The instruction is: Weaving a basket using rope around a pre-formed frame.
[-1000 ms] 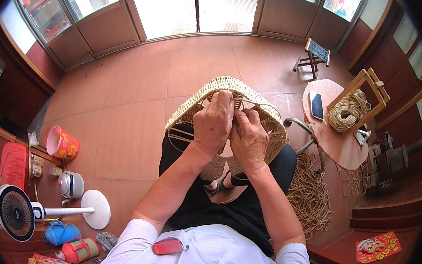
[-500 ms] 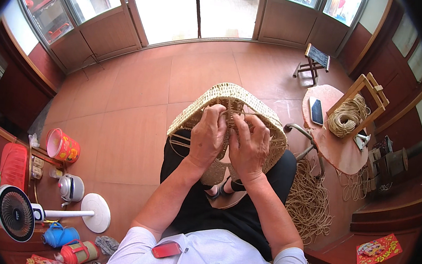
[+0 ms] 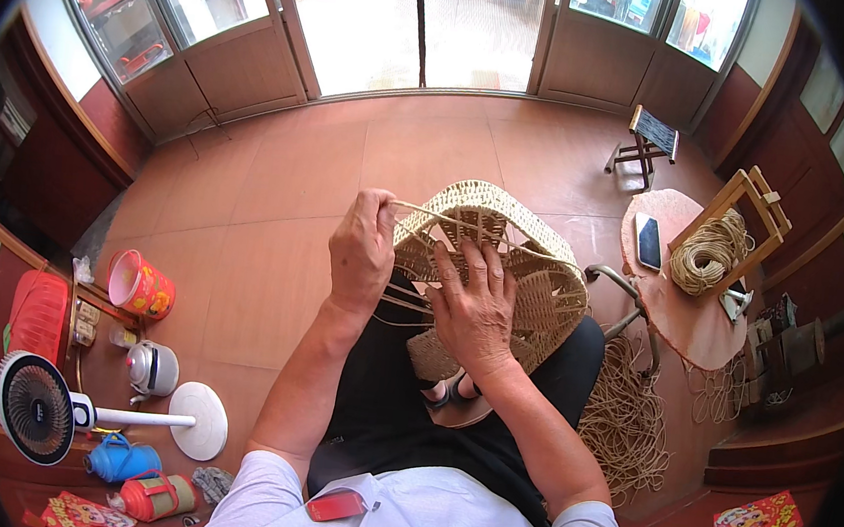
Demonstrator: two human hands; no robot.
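Floor: matte reddish-brown tiles point(image 3: 273, 250). Left hand point(image 3: 360, 258) pinches a thin, straight-drawn cord point(image 3: 427, 210) running rightward from its fingertips across the woven basket point(image 3: 554, 243); right hand point(image 3: 476, 303), nearer the basket, lies on it, fingers extended, slightly spread. Basket rests between the knees of the black trousers point(image 3: 379, 410), straw-coloured, round-cornered, openwork inside; long axis unclear.

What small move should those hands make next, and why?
Probably draw the thin beige cord gently snugger: the left hand grips it beside the curved tan woven-cord piece, while the right hand lies spread over its weave.
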